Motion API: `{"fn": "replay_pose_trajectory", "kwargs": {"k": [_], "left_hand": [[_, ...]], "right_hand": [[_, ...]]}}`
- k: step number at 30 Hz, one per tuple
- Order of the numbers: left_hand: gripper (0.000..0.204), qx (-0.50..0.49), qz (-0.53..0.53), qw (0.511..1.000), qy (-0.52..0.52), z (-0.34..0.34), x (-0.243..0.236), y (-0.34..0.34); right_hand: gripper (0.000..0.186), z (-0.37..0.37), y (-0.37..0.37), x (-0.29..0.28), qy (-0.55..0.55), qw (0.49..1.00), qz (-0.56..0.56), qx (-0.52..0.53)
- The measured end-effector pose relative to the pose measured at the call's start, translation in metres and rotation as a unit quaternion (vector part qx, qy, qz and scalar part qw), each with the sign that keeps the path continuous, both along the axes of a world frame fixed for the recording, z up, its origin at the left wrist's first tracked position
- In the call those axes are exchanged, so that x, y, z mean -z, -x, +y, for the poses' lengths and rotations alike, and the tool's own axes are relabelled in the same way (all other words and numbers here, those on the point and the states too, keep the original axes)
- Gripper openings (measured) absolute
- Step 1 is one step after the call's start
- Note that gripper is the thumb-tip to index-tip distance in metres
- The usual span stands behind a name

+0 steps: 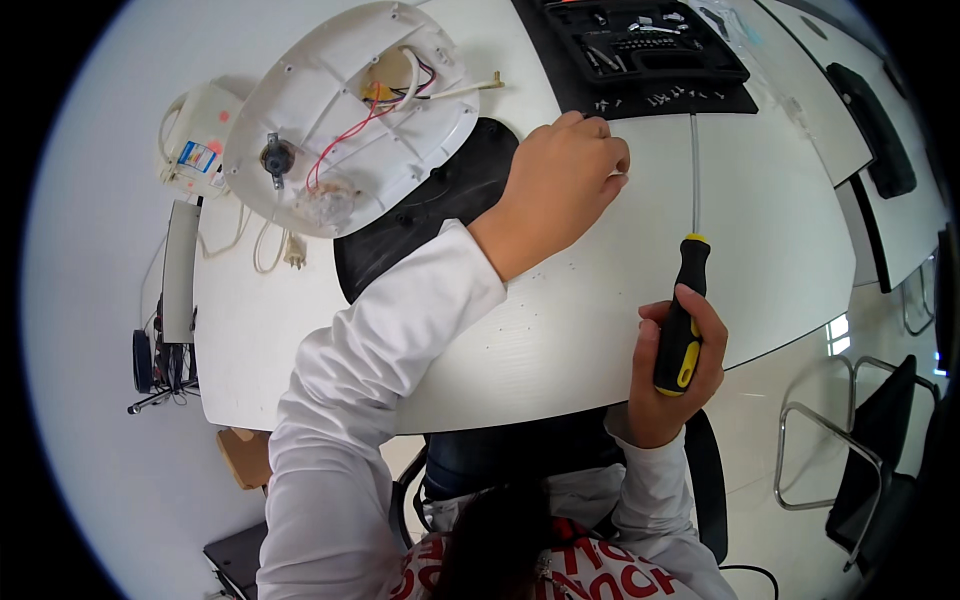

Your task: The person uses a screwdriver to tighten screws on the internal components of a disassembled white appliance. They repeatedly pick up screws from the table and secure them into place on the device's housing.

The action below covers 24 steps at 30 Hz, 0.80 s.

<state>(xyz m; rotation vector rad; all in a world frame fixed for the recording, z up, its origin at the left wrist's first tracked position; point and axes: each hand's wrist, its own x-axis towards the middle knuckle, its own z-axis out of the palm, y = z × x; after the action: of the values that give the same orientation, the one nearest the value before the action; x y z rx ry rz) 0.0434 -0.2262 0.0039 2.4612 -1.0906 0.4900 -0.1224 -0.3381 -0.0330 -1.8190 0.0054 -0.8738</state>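
A long-shafted screwdriver (690,310) with a black and yellow handle is gripped in my right hand (668,375) near the table's front edge. Its shaft points away from me, the tip close to a black mat (535,30). My left hand (560,190) is over the table with its fingers curled together; whatever they might hold is hidden. Several small screws (672,97) lie on the mat's near edge, to the right of that hand. Left of it rests an upturned white plastic shell (350,190) with red wires and a tube inside. A black curved panel (375,255) lies partly beneath the shell.
An open black tool case (710,65) with bits and sockets sits on the mat. At the far left stands a white appliance (200,140), a plug (294,252) lying near it. The white table (560,350) has small specks on it. A black chair (870,470) stands right.
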Motion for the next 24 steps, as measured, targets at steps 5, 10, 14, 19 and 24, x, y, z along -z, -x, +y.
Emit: {"fn": "replay_pose_trajectory", "kwargs": {"k": [5, 10, 14, 19, 24], "left_hand": [[0.008, -0.008, -0.011, 1.0, -0.007, -0.005, 0.007, -0.001], [0.008, -0.019, -0.037, 0.999, -0.027, -0.008, 0.008, 0.0], [0.007, -0.022, -0.046, 0.998, -0.035, -0.011, 0.009, -0.002], [0.006, -0.029, -0.058, 0.998, -0.023, -0.015, 0.013, -0.006], [0.004, -0.038, -0.048, 0.998, -0.034, -0.01, 0.01, -0.003]], "right_hand": [[0.043, -0.001, 0.001, 0.0, 0.002, 1.0, -0.003, -0.002], [0.043, -0.001, 0.001, 0.0, -0.002, 1.0, -0.005, -0.008], [0.043, -0.001, 0.0, 0.0, 0.001, 1.0, -0.014, -0.007], [0.044, -0.002, 0.0, -0.001, 0.002, 1.0, -0.014, -0.011], [0.044, -0.001, 0.0, -0.001, 0.011, 1.0, -0.012, -0.01]]}}
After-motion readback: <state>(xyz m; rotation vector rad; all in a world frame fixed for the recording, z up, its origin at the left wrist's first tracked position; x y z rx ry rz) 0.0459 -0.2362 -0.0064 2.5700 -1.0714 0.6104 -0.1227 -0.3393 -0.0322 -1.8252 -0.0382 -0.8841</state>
